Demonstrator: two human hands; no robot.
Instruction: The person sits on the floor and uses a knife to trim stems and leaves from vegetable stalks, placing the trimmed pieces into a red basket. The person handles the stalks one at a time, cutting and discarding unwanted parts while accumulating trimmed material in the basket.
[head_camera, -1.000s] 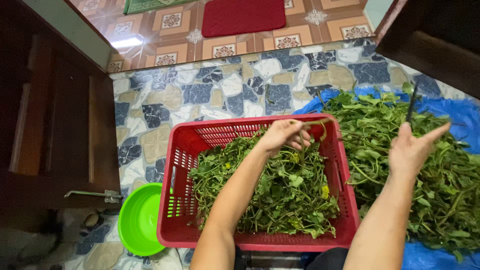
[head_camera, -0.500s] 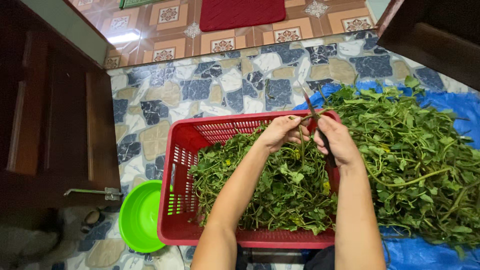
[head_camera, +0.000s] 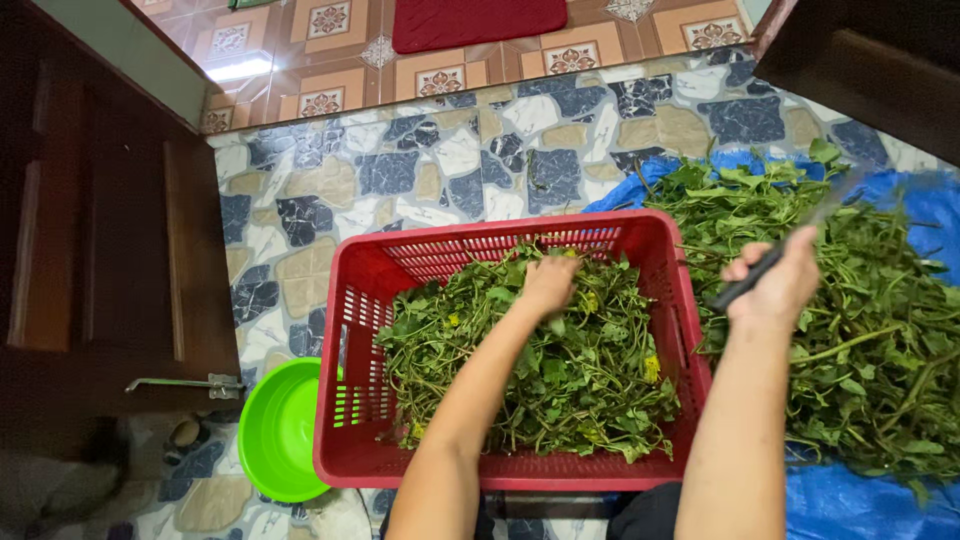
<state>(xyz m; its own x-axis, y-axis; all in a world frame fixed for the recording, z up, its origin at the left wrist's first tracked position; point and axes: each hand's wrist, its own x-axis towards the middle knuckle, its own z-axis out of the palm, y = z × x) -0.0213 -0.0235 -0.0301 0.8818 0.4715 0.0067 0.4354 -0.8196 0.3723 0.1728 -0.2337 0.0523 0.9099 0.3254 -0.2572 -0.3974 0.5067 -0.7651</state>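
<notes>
Nearest us, our left hand (head_camera: 548, 285) presses loosely into the greens (head_camera: 530, 365) filling the red basket (head_camera: 345, 400). Our right hand (head_camera: 775, 285) is clenched around a knife (head_camera: 770, 262) above the leaf pile (head_camera: 860, 300) on the blue tarp (head_camera: 880, 495).

Stood on a stone-patterned floor (head_camera: 450, 170) of blue, grey and tan. Beyond it, patterned brown tiles (head_camera: 330, 60) with a red mat (head_camera: 475, 20). Left of it, dark wooden door (head_camera: 100, 250).
</notes>
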